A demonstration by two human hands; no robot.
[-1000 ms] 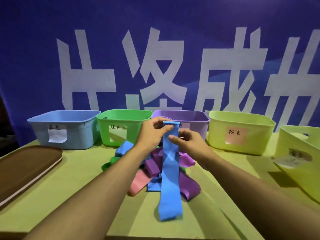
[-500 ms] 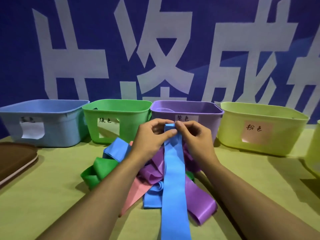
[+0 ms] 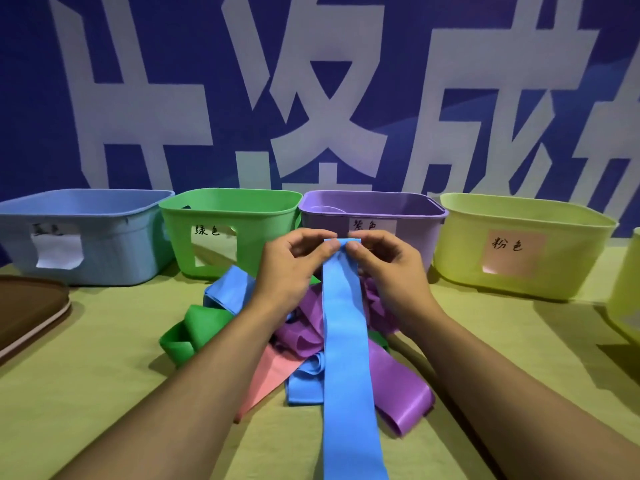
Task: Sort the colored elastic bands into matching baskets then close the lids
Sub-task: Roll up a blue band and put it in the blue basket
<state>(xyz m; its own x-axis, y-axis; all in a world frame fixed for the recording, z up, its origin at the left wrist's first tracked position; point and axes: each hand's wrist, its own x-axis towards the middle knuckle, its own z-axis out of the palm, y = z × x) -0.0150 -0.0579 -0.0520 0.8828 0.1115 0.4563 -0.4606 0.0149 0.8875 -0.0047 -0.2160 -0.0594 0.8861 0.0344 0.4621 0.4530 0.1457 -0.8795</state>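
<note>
Both hands pinching the top of a blue band over the counter (image 3: 86, 393).

Beyond the hands, the blue basket (image 3: 86, 237), green basket (image 3: 228, 233), purple basket (image 3: 374, 216) and yellow basket (image 3: 519, 244) are standing in a row. The blue band (image 3: 346, 358) is hanging down between the wrists over the band pile (image 3: 304, 337). The left hand (image 3: 294, 268) and right hand (image 3: 384, 265) are each gripping its upper edge.

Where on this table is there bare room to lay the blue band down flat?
Bare cloth lies between the brown lid and the green band, and right of the right hand before the yellow basket. The middle pile is crowded.
</note>
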